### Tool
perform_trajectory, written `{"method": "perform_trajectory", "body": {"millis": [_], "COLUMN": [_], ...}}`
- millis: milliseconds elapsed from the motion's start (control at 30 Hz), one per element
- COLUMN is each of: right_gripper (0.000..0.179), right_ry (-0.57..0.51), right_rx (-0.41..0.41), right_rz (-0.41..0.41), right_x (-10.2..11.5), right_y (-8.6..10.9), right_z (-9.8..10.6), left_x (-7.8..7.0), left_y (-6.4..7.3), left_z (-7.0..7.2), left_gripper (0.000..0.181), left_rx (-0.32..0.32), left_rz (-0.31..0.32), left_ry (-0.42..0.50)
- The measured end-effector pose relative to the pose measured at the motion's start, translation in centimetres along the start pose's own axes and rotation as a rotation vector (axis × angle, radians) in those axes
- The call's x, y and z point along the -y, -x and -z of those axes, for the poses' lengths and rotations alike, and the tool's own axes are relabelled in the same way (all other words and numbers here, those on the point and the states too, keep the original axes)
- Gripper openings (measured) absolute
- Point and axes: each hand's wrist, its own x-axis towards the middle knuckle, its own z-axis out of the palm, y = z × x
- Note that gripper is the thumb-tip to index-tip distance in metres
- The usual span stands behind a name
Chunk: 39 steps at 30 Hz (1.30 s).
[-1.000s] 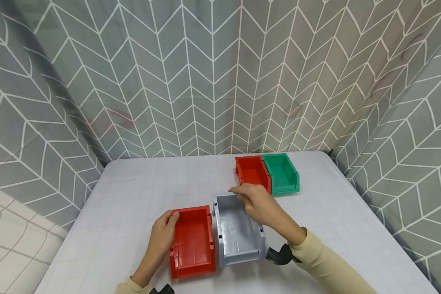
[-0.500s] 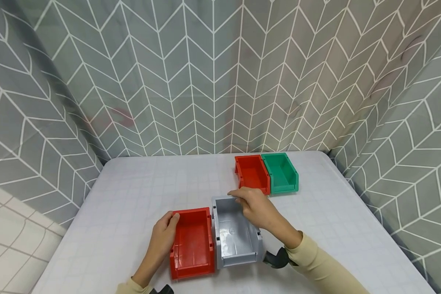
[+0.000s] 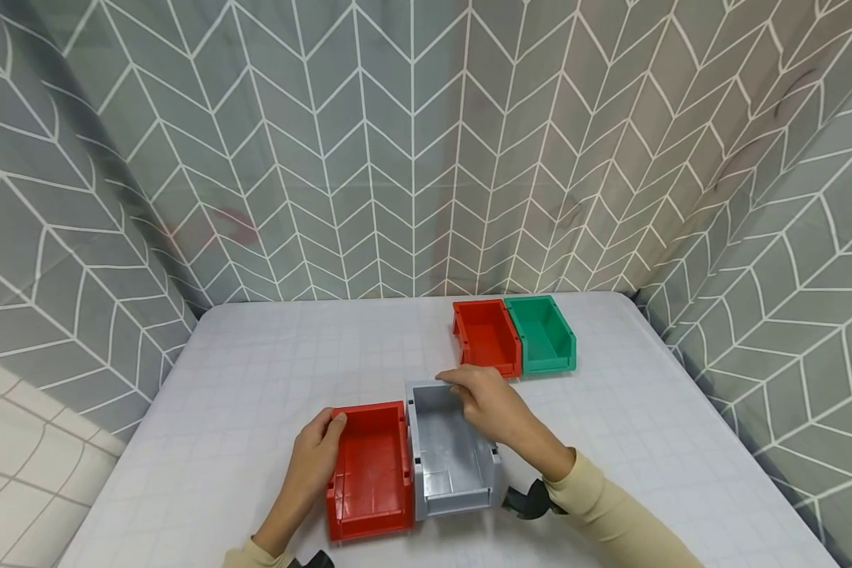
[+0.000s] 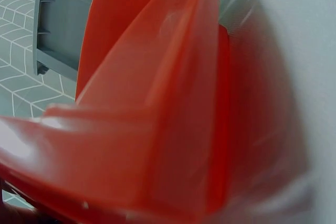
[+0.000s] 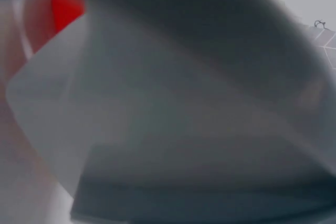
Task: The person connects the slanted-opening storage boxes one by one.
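A red storage bin (image 3: pixel 371 473) lies near the front of the table, its hollow facing up. My left hand (image 3: pixel 312 457) grips its left side near the back corner, thumb over the rim. Right against its right side is a grey storage bin (image 3: pixel 449 442), set slightly farther back. My right hand (image 3: pixel 493 406) holds the grey bin at its back right rim, index finger stretched along the back edge. The red bin (image 4: pixel 142 77) fills much of the left wrist view, with the grey bin (image 4: pixel 60 24) behind it. A blurred grey bin wall (image 5: pixel 157 114) covers most of the right wrist view.
At the back right of the white table (image 3: pixel 291 355), a smaller-looking red bin (image 3: pixel 488 335) and a green bin (image 3: pixel 545 339) stand side by side, just behind my right hand. Patterned curtains (image 3: pixel 412 158) enclose the table at the back and sides.
My right hand has brought the grey bin slightly left and toward me, closing the gap to the red bin. My left hand and the red bin have barely moved.
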Motion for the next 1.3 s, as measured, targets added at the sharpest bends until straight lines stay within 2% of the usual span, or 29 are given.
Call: {"method": "perform_trajectory", "body": {"millis": [200,500,667,800,933,1067,1200,1300], "right_gripper": [0.03,0.035,0.037,0.036,0.045,0.061,0.086,0.101], "right_ry": [0.008,0.08,0.129,0.086,0.013,-0.015,0.07,0.149], "right_rx": [0.011,0.021,0.031,0.053,0.062,0.106,0.183,0.202], "right_rz": [-0.017,-0.077,-0.065,-0.047,-0.041,0.002,0.014,0.009], "right_x": [0.0,0.3,0.4,0.3,0.7,1.4,1.9,2.2], "right_y": [-0.1,0.1,0.2,0.3,0.9,1.8,2.5,2.8], "right_z": [0.0,-0.7,-0.8,-0.3,0.7,1.1,0.4,-0.3], "left_x": [0.1,0.0,-0.1,-0.4,-0.5,-0.4,-0.3,-0.3], "left_y": [-0.1,0.0,0.1,0.1,0.2,0.2,0.1,0.1], "left_z": [0.1,0.1,0.1,0.2,0.2,0.4,0.7,0.9], "left_gripper": [0.029,0.028,0.028,0.031,0.039,0.039,0.035,0.037], "left_rx": [0.008,0.016,0.025,0.025,0.015,0.012,-0.003,-0.001], "left_rz": [-0.005,0.002,0.008,-0.002,-0.072,-0.207,-0.324,-0.334], "left_ry": [-0.014,-0.019,-0.013,-0.033,-0.06,-0.049,-0.079,-0.118]}}
